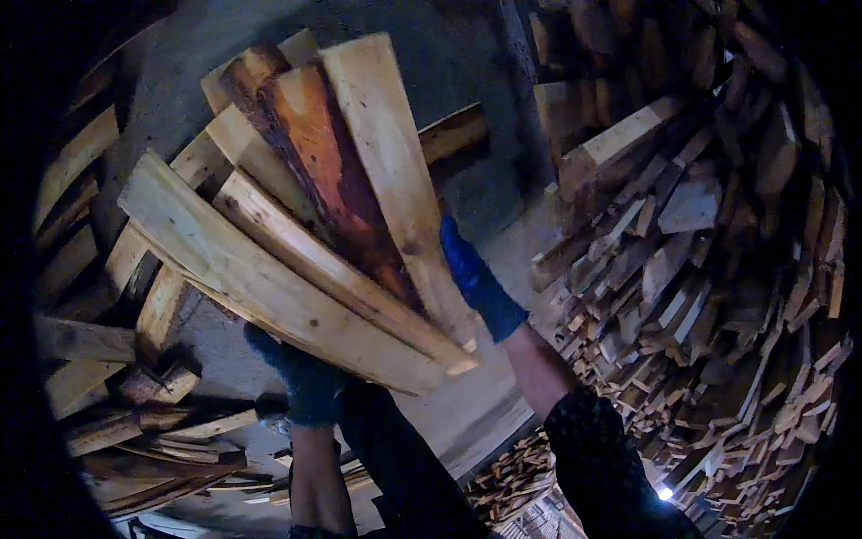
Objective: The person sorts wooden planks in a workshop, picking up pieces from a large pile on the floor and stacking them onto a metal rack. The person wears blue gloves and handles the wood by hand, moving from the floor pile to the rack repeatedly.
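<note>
Several split wood pieces (278,278) fan out in a loose bundle between my two hands, their far ends spread to the upper left. One piece in the middle has reddish-brown bark (314,126); the others are pale, some with knots. My left hand (305,377), in a dark blue-green glove, supports the bundle from below at its left side, its fingers partly hidden beneath the wood. On the opposite side, my right hand (476,283) in a blue glove presses against a broad pale piece (382,135).
A high stack of split wood (664,296) fills the right side. Loose pieces (162,386) lie scattered on the left, over grey floor (467,45). Behind the bundle lies a single piece (453,133). More wood is piled at the bottom (516,476).
</note>
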Demonstrator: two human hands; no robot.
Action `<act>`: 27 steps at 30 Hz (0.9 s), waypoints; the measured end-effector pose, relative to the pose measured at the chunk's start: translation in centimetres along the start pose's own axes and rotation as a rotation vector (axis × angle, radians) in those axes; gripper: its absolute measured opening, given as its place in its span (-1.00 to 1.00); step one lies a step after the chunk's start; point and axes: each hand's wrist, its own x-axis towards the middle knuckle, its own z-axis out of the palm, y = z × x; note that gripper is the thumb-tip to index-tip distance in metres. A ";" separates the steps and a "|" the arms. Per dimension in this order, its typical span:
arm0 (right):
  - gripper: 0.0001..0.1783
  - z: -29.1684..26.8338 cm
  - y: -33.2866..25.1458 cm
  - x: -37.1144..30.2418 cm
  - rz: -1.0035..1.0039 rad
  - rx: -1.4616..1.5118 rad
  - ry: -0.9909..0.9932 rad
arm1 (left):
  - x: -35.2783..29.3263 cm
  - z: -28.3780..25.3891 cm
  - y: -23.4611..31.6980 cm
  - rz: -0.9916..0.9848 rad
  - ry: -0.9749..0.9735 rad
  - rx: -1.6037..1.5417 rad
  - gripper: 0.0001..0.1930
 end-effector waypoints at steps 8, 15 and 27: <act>-0.60 0.1 -0.8 0.4 0.335 -0.197 -0.069 | 3.6 -7.2 2.4 -0.615 -0.197 0.184 -0.40; -0.50 0.2 -3.3 1.8 0.102 0.294 0.162 | 5.3 -9.9 1.6 -0.689 -0.274 0.334 -0.29; -0.49 -0.1 -2.7 0.8 0.286 0.316 -0.133 | 0.5 3.0 7.4 -0.667 -0.387 0.373 -0.34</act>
